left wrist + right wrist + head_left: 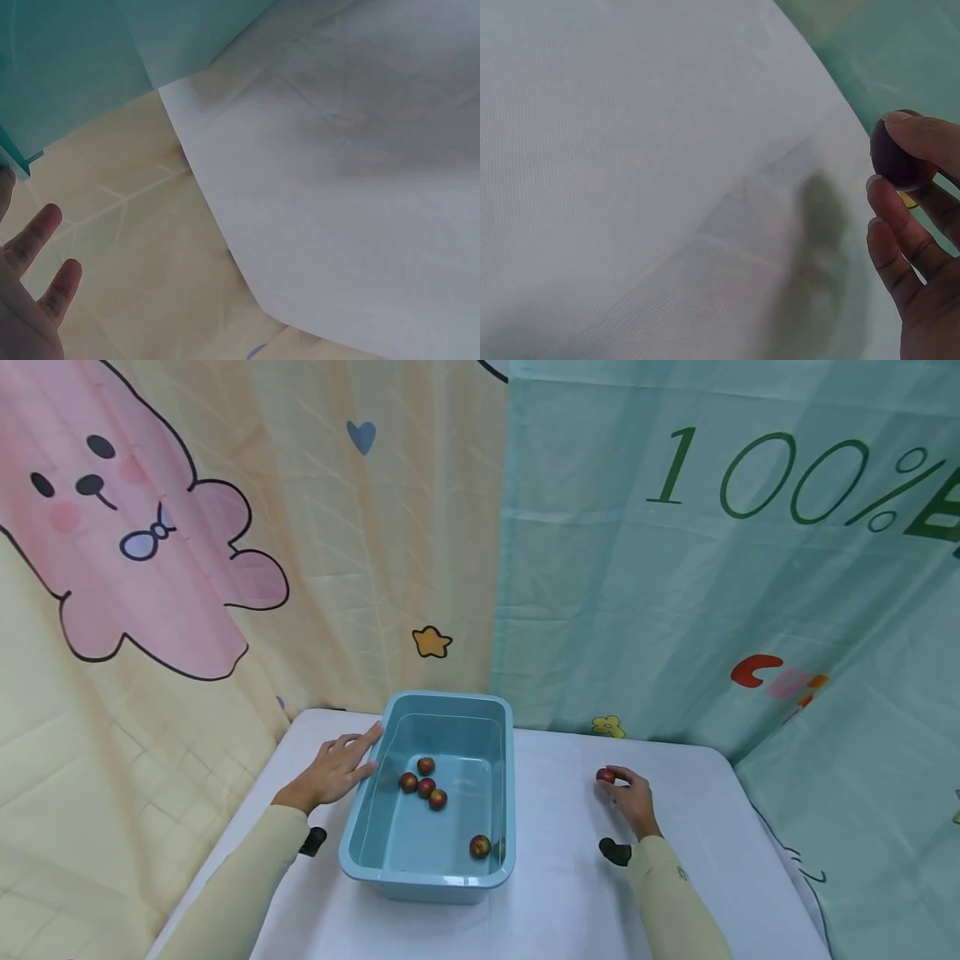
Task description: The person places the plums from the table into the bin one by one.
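Observation:
A light blue plastic basin (427, 878) stands on the white table. Several small red plums lie on its floor: a cluster around one plum (427, 788) left of the middle, and a separate plum (480, 847) near the front right corner. My left hand (337, 770) touches the basin's left rim with spread, fairly straight fingers; in the left wrist view only some fingers (34, 236) show beside the rim. To the right of the basin, my right hand (633, 797) pinches a dark red plum (900, 154) between thumb and fingers, held above the tabletop.
The white-covered table (558, 860) reaches back to printed curtains, a cream one (337, 568) at left and a green one (600, 593) at right. A dark cable (817, 893) hangs by the table's right edge. Dark wrist mounts stick out from both sleeves.

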Tool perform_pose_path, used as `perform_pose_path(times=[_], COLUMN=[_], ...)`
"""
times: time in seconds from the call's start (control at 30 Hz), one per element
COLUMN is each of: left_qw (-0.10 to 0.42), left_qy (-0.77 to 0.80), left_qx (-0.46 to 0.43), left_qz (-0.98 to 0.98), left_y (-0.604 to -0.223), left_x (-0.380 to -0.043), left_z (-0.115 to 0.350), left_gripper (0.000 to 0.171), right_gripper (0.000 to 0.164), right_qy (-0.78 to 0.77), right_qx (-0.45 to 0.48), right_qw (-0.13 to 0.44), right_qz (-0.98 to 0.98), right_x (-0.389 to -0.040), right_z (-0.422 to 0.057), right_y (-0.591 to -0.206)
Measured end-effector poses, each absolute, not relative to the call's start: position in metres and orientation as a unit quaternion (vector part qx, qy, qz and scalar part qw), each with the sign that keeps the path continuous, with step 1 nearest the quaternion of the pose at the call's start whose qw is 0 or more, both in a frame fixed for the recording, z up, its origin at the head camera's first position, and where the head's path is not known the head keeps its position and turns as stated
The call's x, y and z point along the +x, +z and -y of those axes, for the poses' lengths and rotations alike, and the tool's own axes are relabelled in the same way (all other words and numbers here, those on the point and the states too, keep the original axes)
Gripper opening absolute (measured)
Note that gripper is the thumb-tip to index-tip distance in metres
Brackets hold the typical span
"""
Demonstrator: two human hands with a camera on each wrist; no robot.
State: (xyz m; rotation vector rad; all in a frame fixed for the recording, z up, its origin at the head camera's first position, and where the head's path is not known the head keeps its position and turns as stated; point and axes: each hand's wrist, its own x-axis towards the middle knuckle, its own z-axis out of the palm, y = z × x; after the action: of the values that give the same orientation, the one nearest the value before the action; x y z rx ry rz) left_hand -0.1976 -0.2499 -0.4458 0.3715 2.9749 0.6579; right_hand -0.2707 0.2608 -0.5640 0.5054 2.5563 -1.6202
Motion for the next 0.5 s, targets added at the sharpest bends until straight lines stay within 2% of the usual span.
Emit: perform_pose_path(times=[0.5], left_qw=[0.030], left_qy=[0.216], left_qx=[0.139], left_qz=[-0.966], left_y=[-0.448], left_x=[-0.199], left_z=[0.251], left_gripper=[0.067], right_gripper=[0.050], right_qy=[-0.493], right_qx=[0.076], right_qw=[0.022], right_qz=[-0.867], right_x=[-0.264], right_z=[-0.240], right_y=[-0.529])
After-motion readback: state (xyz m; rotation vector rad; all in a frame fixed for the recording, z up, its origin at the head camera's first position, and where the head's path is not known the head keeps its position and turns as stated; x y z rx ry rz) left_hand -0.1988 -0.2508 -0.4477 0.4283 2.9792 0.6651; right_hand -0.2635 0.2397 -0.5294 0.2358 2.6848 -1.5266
